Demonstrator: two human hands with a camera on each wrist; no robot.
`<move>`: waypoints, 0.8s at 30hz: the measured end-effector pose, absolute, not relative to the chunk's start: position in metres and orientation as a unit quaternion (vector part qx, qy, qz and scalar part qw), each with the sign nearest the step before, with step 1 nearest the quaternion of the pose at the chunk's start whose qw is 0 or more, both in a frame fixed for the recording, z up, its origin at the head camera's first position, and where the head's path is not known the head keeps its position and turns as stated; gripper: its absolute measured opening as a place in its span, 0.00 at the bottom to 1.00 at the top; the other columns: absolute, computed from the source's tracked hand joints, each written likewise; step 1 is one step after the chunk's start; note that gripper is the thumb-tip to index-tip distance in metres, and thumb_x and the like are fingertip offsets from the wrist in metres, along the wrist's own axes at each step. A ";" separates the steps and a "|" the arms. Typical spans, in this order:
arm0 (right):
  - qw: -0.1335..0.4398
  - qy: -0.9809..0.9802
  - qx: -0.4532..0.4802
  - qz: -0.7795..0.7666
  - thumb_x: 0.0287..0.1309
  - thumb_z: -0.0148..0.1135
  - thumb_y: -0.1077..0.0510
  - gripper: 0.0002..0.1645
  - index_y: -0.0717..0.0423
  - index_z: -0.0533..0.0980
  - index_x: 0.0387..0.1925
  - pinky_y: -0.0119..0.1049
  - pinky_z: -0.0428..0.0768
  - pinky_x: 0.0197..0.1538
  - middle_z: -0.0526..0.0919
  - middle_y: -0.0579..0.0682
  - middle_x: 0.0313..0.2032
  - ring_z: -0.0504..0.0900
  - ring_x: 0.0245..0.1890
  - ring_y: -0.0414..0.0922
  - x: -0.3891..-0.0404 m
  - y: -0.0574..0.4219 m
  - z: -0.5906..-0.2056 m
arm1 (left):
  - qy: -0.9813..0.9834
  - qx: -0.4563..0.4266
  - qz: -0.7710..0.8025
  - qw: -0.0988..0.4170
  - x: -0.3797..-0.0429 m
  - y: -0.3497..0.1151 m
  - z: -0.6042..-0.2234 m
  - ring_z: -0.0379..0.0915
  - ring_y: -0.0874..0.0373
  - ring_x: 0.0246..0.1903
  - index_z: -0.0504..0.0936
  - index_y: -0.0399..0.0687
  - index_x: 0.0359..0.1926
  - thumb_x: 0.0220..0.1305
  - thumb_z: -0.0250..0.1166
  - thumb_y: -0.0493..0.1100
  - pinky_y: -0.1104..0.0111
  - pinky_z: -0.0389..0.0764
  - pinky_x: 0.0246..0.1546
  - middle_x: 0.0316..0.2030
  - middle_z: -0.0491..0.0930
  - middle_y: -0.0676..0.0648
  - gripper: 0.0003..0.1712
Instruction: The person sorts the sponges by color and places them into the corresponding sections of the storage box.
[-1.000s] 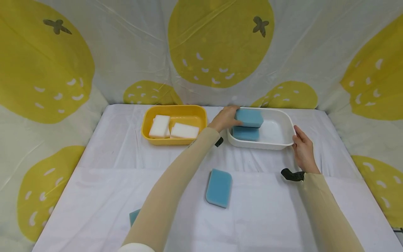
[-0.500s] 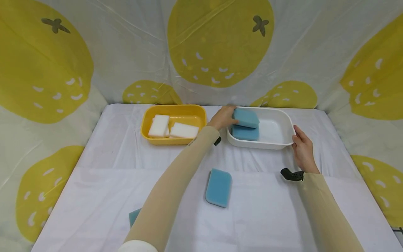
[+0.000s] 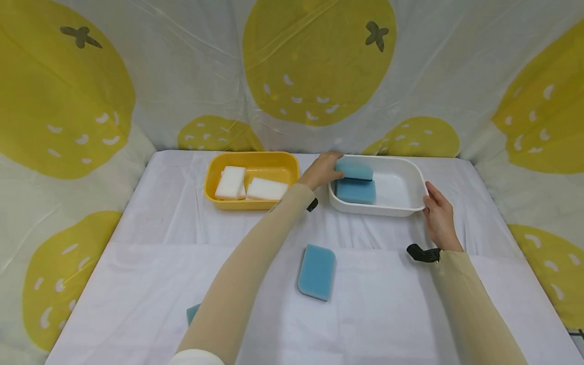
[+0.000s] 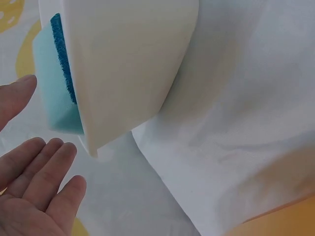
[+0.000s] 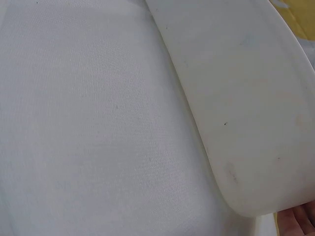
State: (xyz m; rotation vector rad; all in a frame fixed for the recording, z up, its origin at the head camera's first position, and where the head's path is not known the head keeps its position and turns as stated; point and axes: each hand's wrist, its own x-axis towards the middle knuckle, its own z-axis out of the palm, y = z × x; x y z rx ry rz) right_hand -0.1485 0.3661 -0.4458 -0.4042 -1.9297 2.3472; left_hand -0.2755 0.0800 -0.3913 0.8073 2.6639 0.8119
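Note:
My left hand (image 3: 321, 171) is at the left end of a white tray (image 3: 401, 208), beside a blue sponge (image 3: 355, 169) in its back left corner. In the left wrist view the thumb and fingers (image 4: 49, 169) are spread, with a gap to that sponge (image 4: 54, 83), whose dark blue scouring layer shows over the rim. A second blue sponge (image 3: 356, 192) lies in the tray in front of it. My right hand (image 3: 440, 218) grips the tray's right end, thumb at the rim; in the right wrist view only a few fingers (image 5: 295, 221) show beyond the tray.
A yellow tray (image 3: 292, 170) with white sponges (image 3: 266, 189) stands to the left. On the white cloth (image 3: 374, 294) lie a blue sponge (image 3: 317, 272) and another blue sponge (image 3: 193, 313), partly hidden by the left sleeve. A lemon-print curtain (image 3: 191, 61) hangs behind.
The back blue sponge has shifted left and settled lower into the tray. The left hand has drawn slightly left and let go of it. The right hand stays at the tray's end.

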 end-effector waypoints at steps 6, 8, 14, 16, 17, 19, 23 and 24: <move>0.039 -0.630 -0.128 0.765 0.75 0.36 0.62 0.32 0.58 0.41 0.75 0.32 0.46 0.69 0.40 0.45 0.75 0.43 0.72 0.40 -0.147 0.365 -0.446 | 0.889 0.278 0.339 0.132 -0.267 0.064 -0.383 0.65 0.55 0.61 0.65 0.39 0.68 0.65 0.64 0.43 0.73 0.66 0.60 0.64 0.68 0.45 0.33; 0.039 -0.629 -0.126 0.766 0.75 0.36 0.62 0.32 0.58 0.41 0.75 0.31 0.46 0.69 0.40 0.46 0.75 0.43 0.72 0.40 -0.147 0.365 -0.447 | 0.874 0.287 0.368 0.132 -0.261 0.056 -0.379 0.64 0.55 0.62 0.65 0.40 0.68 0.65 0.64 0.42 0.74 0.66 0.60 0.65 0.67 0.45 0.33; 0.039 -0.631 -0.126 0.765 0.75 0.36 0.62 0.32 0.57 0.42 0.75 0.31 0.47 0.68 0.41 0.45 0.75 0.43 0.72 0.40 -0.147 0.365 -0.447 | 0.838 0.349 0.409 0.095 -0.241 0.027 -0.364 0.64 0.55 0.62 0.66 0.38 0.67 0.64 0.64 0.41 0.76 0.64 0.60 0.64 0.67 0.45 0.32; 0.040 -0.630 -0.126 0.765 0.75 0.35 0.62 0.32 0.57 0.42 0.75 0.31 0.47 0.68 0.41 0.45 0.75 0.43 0.72 0.40 -0.147 0.365 -0.447 | 0.833 0.363 0.408 0.091 -0.233 0.017 -0.359 0.64 0.56 0.63 0.65 0.38 0.67 0.64 0.65 0.41 0.76 0.64 0.61 0.65 0.67 0.45 0.33; 0.040 -0.629 -0.126 0.766 0.75 0.35 0.62 0.32 0.57 0.42 0.75 0.31 0.46 0.68 0.41 0.45 0.75 0.43 0.72 0.40 -0.147 0.365 -0.447 | 0.830 0.369 0.408 0.091 -0.229 0.012 -0.357 0.64 0.56 0.63 0.65 0.39 0.68 0.64 0.65 0.41 0.75 0.64 0.61 0.65 0.67 0.44 0.33; 0.041 -0.627 -0.125 0.768 0.75 0.35 0.62 0.32 0.57 0.41 0.75 0.31 0.46 0.68 0.40 0.45 0.75 0.43 0.72 0.40 -0.147 0.365 -0.447 | 0.825 0.380 0.408 0.094 -0.222 0.003 -0.352 0.64 0.56 0.63 0.65 0.38 0.67 0.63 0.65 0.41 0.73 0.63 0.62 0.65 0.67 0.44 0.34; 0.039 -0.623 -0.120 0.772 0.74 0.34 0.63 0.32 0.58 0.41 0.75 0.31 0.46 0.68 0.40 0.46 0.75 0.42 0.72 0.40 -0.147 0.365 -0.446 | 0.815 0.399 0.411 0.087 -0.209 -0.015 -0.348 0.65 0.55 0.62 0.66 0.37 0.67 0.62 0.66 0.41 0.72 0.64 0.62 0.64 0.68 0.43 0.33; 0.039 -0.622 -0.119 0.773 0.74 0.34 0.63 0.32 0.58 0.41 0.75 0.31 0.46 0.68 0.40 0.46 0.75 0.42 0.72 0.40 -0.147 0.365 -0.446 | 0.813 0.401 0.413 0.084 -0.206 -0.019 -0.348 0.65 0.55 0.62 0.67 0.37 0.66 0.62 0.67 0.41 0.72 0.64 0.62 0.63 0.69 0.43 0.33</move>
